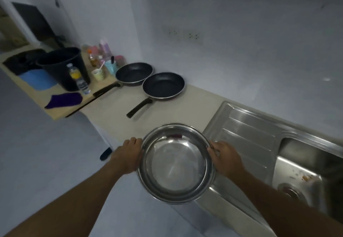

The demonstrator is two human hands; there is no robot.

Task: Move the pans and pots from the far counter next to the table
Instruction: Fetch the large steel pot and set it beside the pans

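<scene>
I hold a wide, shallow steel pot point(176, 164) in front of me, over the counter's front edge. My left hand point(128, 155) grips its left rim and my right hand point(225, 157) grips its right rim. Two black frying pans lie on the beige counter point(115, 117) further back: one pan point(163, 85) nearer, the other pan point(134, 73) behind it by the wooden table point(55, 114). Both handles point toward the front left.
A steel sink with drainboard point(259, 136) sits to the right. The table holds a black bucket point(63, 67), a water bottle point(78, 78), a blue mat point(39, 79), a purple cloth point(64, 100), cups and bottles point(104, 58). Floor lies to the left.
</scene>
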